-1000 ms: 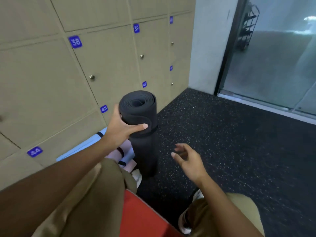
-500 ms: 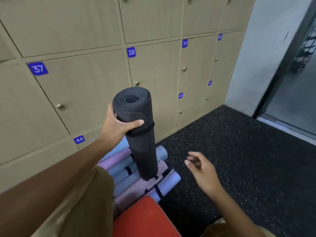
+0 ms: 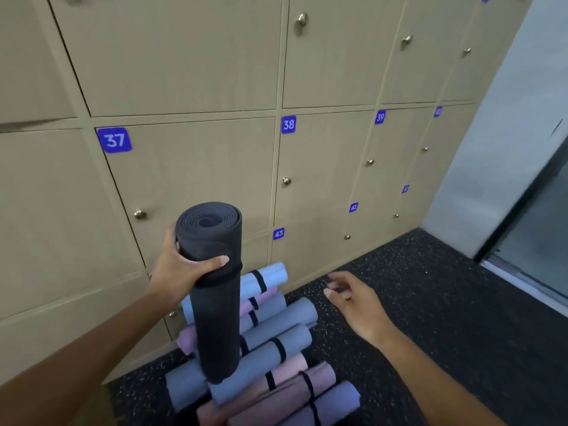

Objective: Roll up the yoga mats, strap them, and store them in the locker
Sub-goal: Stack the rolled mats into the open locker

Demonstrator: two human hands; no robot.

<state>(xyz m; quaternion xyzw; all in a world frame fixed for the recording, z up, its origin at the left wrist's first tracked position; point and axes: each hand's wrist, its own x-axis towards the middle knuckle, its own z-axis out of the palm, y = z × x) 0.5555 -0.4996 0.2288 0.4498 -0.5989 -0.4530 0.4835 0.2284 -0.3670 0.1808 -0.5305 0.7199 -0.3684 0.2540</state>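
Note:
A dark grey rolled yoga mat (image 3: 215, 302) stands upright in the air, a black strap around it near the top. My left hand (image 3: 181, 269) grips it just under the upper end. My right hand (image 3: 353, 298) hovers to the right with loosely curled fingers, holding nothing. Below the mat lies a pile of rolled blue and pink mats (image 3: 270, 364), each with a black strap, on the floor against the lockers. The beige locker wall (image 3: 196, 167) fills the background, all visible doors closed, with blue number tags 37, 38, 39, 42, 43.
Dark speckled rubber floor (image 3: 445, 318) stretches to the right. A white wall (image 3: 498, 149) and a dark-framed glass door (image 3: 541, 235) close off the right side. Small brass knobs (image 3: 140, 214) stick out of the locker doors.
The view has risen and swung left toward the lockers. The dark mat has been lifted higher off the floor in my left hand. My right hand stays empty.

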